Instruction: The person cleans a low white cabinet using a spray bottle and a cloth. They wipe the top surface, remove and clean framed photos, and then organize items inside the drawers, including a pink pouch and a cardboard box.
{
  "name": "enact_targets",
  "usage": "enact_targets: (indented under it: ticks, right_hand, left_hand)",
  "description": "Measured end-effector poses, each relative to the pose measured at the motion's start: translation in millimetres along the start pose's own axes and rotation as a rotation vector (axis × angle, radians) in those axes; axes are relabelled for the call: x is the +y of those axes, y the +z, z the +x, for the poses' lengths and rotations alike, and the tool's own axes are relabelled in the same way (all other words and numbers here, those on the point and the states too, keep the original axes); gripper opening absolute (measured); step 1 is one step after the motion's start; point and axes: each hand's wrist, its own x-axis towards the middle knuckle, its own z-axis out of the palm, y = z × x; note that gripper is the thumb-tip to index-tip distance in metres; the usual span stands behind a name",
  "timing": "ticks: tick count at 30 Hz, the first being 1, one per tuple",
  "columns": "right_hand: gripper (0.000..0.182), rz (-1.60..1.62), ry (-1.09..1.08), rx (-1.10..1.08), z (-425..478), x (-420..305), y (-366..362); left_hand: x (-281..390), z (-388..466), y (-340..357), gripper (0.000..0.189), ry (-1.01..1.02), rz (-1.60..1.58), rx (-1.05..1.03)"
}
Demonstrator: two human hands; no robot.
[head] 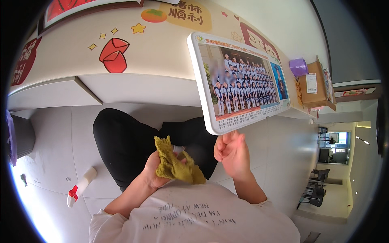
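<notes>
My left hand (155, 168) is closed around a yellow-green terry cloth (174, 167) in front of my lap. A small part of a white object (178, 148) shows behind the cloth; what it is I cannot tell. My right hand (232, 155) is raised, palm towards me with its fingers curled, just below the lower edge of a white-framed group photo (243, 82). The fingertips lie partly behind that frame edge, and whether they grip it is hidden. The photo stands tilted on the decorated surface.
A white spray bottle with a red trigger (83, 183) is on the tiled floor at left, near a grey bin (22, 135). At right are a cardboard box (314, 83) and a purple container (298, 67). A second framed picture (91, 13) is at upper left.
</notes>
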Motion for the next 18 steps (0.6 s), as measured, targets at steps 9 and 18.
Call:
enact_targets:
  ticks: [9,18]
  right_hand:
    - [0.042,0.29,-0.004,0.121,39,-20,12]
    - [0.032,0.401,-0.049,0.126,33,-33,21]
  left_hand:
    - [-11,7,-11,0.044,0.058,0.347,0.187]
    - [-1,-19,26,0.038,0.325,-0.038,-0.369]
